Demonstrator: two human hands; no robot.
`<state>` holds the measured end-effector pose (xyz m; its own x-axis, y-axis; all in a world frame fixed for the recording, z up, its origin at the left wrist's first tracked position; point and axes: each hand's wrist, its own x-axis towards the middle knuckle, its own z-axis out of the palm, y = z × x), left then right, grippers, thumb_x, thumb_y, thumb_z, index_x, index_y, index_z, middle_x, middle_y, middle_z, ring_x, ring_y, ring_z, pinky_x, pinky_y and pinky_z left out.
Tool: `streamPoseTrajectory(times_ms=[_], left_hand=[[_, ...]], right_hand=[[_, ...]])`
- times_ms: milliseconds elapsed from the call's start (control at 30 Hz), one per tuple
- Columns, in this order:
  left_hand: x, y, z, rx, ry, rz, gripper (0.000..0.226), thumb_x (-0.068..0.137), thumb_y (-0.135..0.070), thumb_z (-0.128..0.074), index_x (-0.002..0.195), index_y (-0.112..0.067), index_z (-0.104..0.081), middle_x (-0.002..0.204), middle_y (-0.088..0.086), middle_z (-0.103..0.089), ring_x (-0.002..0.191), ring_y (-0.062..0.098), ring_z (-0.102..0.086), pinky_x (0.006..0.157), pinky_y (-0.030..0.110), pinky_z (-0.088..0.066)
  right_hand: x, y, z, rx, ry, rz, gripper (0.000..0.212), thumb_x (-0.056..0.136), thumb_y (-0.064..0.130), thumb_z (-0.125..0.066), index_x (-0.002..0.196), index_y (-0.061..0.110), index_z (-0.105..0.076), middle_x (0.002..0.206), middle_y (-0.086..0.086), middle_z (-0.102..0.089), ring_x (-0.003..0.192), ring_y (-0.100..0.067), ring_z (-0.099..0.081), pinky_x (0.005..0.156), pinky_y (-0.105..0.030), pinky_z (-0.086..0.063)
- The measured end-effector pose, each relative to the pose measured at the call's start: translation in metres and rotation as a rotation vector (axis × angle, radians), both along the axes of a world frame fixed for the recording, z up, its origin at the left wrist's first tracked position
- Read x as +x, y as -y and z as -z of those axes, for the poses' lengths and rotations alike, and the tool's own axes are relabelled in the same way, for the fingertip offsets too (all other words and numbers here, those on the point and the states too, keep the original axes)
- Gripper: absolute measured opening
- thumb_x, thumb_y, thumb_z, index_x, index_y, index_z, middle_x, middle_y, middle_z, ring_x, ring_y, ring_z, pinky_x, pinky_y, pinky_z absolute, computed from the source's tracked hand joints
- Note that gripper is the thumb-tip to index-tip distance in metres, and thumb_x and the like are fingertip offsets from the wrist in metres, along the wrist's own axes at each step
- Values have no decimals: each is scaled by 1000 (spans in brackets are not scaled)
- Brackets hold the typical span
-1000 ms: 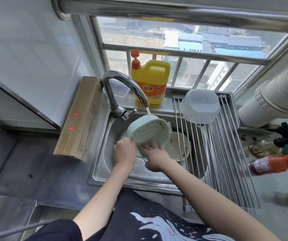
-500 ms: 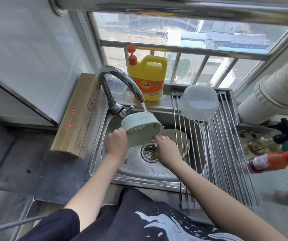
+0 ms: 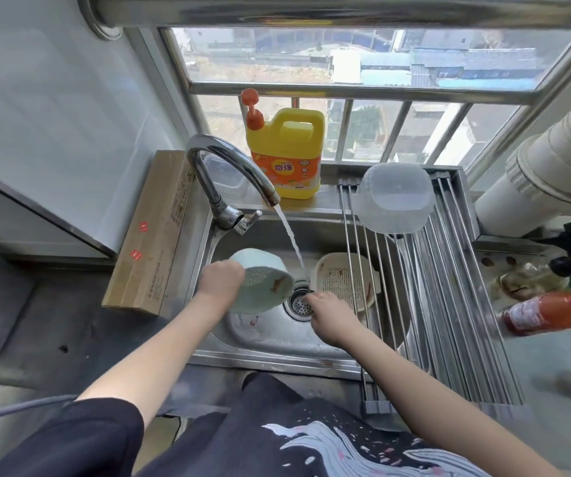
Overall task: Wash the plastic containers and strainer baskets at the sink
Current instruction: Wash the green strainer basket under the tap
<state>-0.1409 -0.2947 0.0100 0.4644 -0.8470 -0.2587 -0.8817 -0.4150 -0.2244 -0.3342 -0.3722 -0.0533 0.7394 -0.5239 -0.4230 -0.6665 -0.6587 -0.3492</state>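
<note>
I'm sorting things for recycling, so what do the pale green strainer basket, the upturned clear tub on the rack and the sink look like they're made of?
Pale green strainer basket: matte opaque plastic, with moulded perforations.
Clear tub: frosted translucent plastic, light passing through.
Sink: probably stainless steel, a brushed grey sheen with reflections.

The yellow dish-soap jug [image 3: 286,156], on the windowsill well beyond the fingers, bears "奇强" on its orange label; print on the cardboard box [image 3: 153,232] is illegible.

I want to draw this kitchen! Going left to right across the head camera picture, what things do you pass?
Cardboard box → left hand → green strainer basket → sink drain → beige strainer basket → clear plastic container on the drying rack → red sauce bottle.
</note>
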Motion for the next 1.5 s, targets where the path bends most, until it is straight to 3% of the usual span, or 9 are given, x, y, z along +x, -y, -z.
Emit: streamPoseTrajectory(times_ms=[67, 233, 367, 567, 833, 1133, 1267, 1367, 1500], left_hand=[[5, 5, -2, -49, -61, -140, 25, 87, -2, -46, 103, -3, -64, 103, 14, -68, 97, 32, -66, 72, 35, -52], [21, 10, 14, -293, -420, -556, 33, 92, -15, -39, 90, 4, -65, 89, 17, -66, 81, 34, -62, 61, 31, -43], [14, 10, 18, -376, -628, -738, 40, 95, -24, -41, 95, 8, -65, 89, 20, -68, 78, 32, -63, 66, 30, -44], [-19, 22, 12, -472, -642, -782, 39, 99, -19, -40, 103, 12, -61, 105, 27, -64, 83, 32, -54, 68, 29, -33], [-39, 37, 23, -578, -562, -690, 48, 101, -26, -33, 88, 10, -63, 93, 30, -65, 88, 41, -61, 68, 37, -39], [-53, 48, 29, -651, -558, -805, 43, 100, -20, -36, 94, 12, -64, 97, 32, -65, 93, 43, -60, 76, 41, -43], [-52, 35, 40, -621, -547, -867, 46, 99, -24, -34, 94, 10, -65, 91, 28, -68, 87, 41, -61, 74, 42, -46], [-57, 29, 44, -615, -551, -873, 47, 99, -29, -32, 109, 4, -64, 91, 20, -71, 85, 36, -64, 73, 38, -48], [-56, 31, 38, -677, -577, -922, 46, 99, -25, -35, 93, 8, -67, 84, 24, -69, 81, 38, -63, 70, 37, -45]], right_hand=[[0, 2, -1, 24, 20, 15, 43, 86, 1, -37, 124, 14, -52, 126, -8, -55, 116, -29, -47, 88, -37, -39], [0, 11, -10, 86, 222, 112, 37, 86, 2, -41, 116, 12, -59, 116, -9, -61, 111, -28, -51, 89, -43, -46], [7, 18, -21, -78, 438, 54, 46, 79, -7, -43, 120, 6, -59, 120, -10, -61, 116, -29, -50, 95, -42, -44], [17, 24, -13, -202, 142, -31, 64, 87, 4, -43, 148, 10, -24, 156, -5, -25, 146, -18, -14, 116, -45, -9], [47, 36, -14, -380, -118, -56, 72, 89, 13, -45, 150, 1, -10, 158, -11, -12, 147, -22, 2, 98, -63, 30], [55, 26, -5, -48, 88, -86, 64, 87, 16, -45, 148, 15, -25, 155, -2, -29, 146, -14, -13, 108, -45, 21], [45, 45, -8, -306, -85, -166, 67, 89, 21, -45, 151, 17, -18, 156, 0, -24, 147, -17, -6, 100, -63, 28], [52, 49, -11, -416, -213, -128, 66, 94, 27, -39, 151, 11, -10, 158, -5, -17, 147, -19, -1, 95, -63, 32], [57, 24, -10, -107, -46, -245, 67, 85, 15, -50, 148, 9, -26, 155, -11, -26, 145, -21, -17, 115, -48, 12]])
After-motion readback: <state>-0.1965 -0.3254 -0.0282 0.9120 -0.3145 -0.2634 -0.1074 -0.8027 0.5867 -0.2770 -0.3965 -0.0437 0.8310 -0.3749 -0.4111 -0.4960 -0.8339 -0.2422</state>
